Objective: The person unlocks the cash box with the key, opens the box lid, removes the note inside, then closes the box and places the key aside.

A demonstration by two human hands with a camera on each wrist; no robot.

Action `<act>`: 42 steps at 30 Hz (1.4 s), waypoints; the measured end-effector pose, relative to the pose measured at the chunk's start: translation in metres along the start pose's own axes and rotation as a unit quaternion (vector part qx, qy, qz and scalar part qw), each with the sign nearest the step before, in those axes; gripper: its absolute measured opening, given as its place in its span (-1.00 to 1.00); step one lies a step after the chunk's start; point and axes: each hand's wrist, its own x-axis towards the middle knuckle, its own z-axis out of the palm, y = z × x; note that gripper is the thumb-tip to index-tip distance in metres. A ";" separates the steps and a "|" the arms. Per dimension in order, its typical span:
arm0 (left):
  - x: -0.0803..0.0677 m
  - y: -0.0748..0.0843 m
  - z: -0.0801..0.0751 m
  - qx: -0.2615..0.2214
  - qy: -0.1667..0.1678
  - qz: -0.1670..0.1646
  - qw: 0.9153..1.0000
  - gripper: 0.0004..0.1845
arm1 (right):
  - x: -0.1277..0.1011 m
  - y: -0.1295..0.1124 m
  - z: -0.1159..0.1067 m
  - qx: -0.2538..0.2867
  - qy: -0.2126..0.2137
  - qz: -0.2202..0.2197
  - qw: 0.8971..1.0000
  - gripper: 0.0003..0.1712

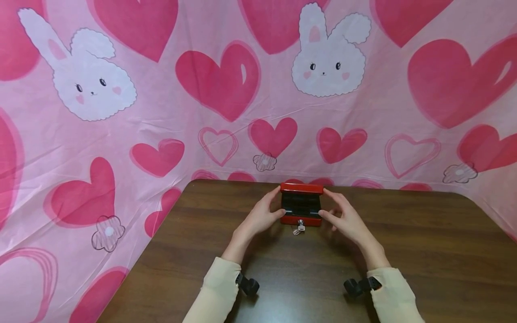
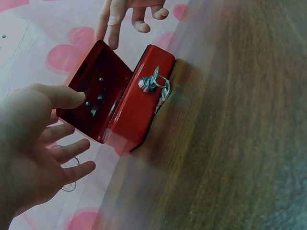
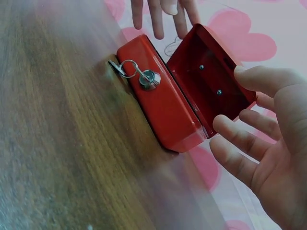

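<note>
A small red metal cash box (image 1: 300, 221) stands on the table with its hinged lid (image 1: 302, 188) raised. The dark inside faces me in the head view. A key on a ring (image 2: 163, 86) sits in the round silver lock (image 3: 149, 80) on the box's front. My left hand (image 1: 261, 214) holds one side of the lid, thumb across its rim and index finger behind it; its other fingers are spread. On the opposite side, my right hand (image 1: 348, 220) holds the lid the same way, thumb (image 3: 254, 79) at the rim and index finger partly hidden behind.
The brown wooden table (image 1: 299, 278) ends just behind the box. A pink cloth (image 1: 278, 98) with hearts and rabbit faces hangs behind and along the left side. A black camera (image 1: 247, 285) is strapped to the left wrist, another (image 1: 357, 286) to the right.
</note>
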 end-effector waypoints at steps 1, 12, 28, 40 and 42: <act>0.000 0.000 0.000 0.000 0.000 -0.002 1.000 -0.20 | 0.000 0.000 0.000 -0.002 0.000 0.000 1.000 -0.18; -0.001 0.003 -0.001 -0.010 0.003 -0.009 1.000 -0.22 | 0.002 -0.004 0.001 0.003 0.012 -0.015 1.000 -0.23; 0.000 -0.004 0.004 0.003 -0.011 -0.004 1.000 -0.18 | 0.002 -0.006 0.008 0.027 -0.005 -0.009 1.000 -0.16; 0.000 -0.010 0.008 0.044 -0.032 -0.006 0.998 -0.27 | 0.009 -0.001 0.014 0.005 -0.001 -0.008 1.000 -0.14; 0.000 -0.012 0.008 0.048 -0.035 -0.007 0.998 -0.27 | 0.010 0.001 0.015 -0.009 0.006 -0.012 1.000 -0.15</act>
